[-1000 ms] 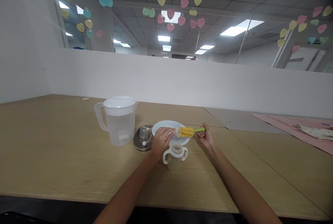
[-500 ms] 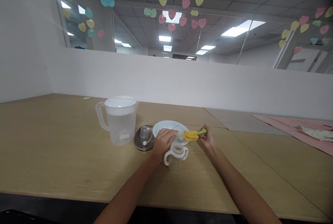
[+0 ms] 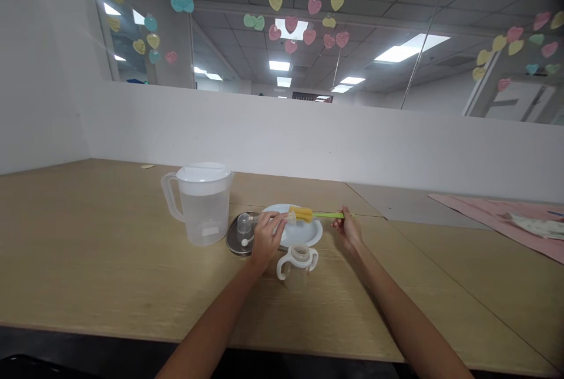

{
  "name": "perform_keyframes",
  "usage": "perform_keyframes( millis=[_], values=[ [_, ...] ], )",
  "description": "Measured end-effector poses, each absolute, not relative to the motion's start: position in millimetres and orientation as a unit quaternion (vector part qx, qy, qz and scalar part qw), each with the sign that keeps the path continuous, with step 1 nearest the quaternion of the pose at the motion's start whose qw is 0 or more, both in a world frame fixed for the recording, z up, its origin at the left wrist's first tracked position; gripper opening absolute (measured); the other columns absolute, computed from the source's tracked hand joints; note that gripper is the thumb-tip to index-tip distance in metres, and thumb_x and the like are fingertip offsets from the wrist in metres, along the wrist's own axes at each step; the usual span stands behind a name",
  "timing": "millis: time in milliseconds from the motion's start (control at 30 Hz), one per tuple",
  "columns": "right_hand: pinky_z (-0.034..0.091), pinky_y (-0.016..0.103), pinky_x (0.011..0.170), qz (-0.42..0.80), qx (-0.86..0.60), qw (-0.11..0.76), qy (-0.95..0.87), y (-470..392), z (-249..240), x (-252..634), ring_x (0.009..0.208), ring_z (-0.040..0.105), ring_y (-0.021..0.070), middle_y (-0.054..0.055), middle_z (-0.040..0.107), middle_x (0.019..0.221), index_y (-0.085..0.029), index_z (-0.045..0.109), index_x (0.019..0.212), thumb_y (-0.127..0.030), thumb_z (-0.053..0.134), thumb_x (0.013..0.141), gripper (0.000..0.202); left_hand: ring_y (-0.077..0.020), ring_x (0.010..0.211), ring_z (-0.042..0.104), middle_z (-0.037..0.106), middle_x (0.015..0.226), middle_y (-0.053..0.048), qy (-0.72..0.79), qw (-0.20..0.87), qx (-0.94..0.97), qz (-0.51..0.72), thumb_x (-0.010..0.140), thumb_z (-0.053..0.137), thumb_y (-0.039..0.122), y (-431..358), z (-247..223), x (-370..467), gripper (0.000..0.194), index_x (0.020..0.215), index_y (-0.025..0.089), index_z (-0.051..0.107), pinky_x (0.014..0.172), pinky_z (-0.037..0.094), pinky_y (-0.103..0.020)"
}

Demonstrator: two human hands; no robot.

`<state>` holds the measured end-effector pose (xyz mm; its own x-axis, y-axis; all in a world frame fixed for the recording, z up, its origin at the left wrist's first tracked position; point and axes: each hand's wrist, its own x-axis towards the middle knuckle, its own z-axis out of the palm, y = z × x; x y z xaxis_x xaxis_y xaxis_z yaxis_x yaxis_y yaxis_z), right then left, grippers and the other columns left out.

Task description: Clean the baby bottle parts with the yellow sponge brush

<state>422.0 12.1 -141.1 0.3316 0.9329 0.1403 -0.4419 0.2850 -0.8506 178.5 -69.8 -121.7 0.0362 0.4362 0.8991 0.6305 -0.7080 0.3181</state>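
Between the fingers of my left hand (image 3: 267,239) is a clear bottle nipple (image 3: 291,218), held over the white plate (image 3: 312,235). My right hand (image 3: 349,230) grips the green handle of a bottle brush with a yellow sponge head (image 3: 301,214). The sponge tip meets the nipple; how far it goes in is unclear. In front of the plate stands a clear baby bottle (image 3: 298,276), upright and uncapped, with a white two-handled collar.
Left of the plate, a round metal tray (image 3: 232,244) holds a clear cap (image 3: 244,223) and a tube with a white ball end. A lidded plastic pitcher (image 3: 207,211) stands farther left. Pink cloth (image 3: 480,208) lies at the right.
Both the nipple and the sponge head have shifted left. My left hand has moved left with them, and more of the green handle shows. The bottle stays put.
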Motion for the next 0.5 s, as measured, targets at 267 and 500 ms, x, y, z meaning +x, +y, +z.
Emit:
perform_keyframes(
  millis=[267, 500],
  values=[
    [0.040, 0.020, 0.036, 0.416, -0.400, 0.740, -0.346, 11, -142, 422, 0.032, 0.038, 0.0065, -0.009, 0.038, 0.036, -0.019, 0.050, 0.059, -0.053, 0.063, 0.067, 0.037, -0.0196, 0.087, 0.052, 0.059, 0.086, -0.006, -0.513, 0.166, -0.690, -0.482, 0.081, 0.046, 0.015, -57, -118, 147, 0.021, 0.084, 0.019, 0.066, 0.082, 0.040, -0.033],
    [0.038, 0.022, 0.037, 0.365, -0.431, 0.729, -0.386, 12, -146, 420, 0.032, 0.041, 0.0080, -0.006, 0.041, 0.036, -0.017, 0.052, 0.055, -0.059, 0.062, 0.065, 0.044, -0.0195, 0.084, 0.052, 0.059, 0.086, -0.008, -0.649, 0.198, -0.618, -0.397, 0.083, 0.040, 0.019, -48, -121, 132, 0.027, 0.073, 0.017, 0.065, 0.076, 0.040, -0.031]
  ],
)
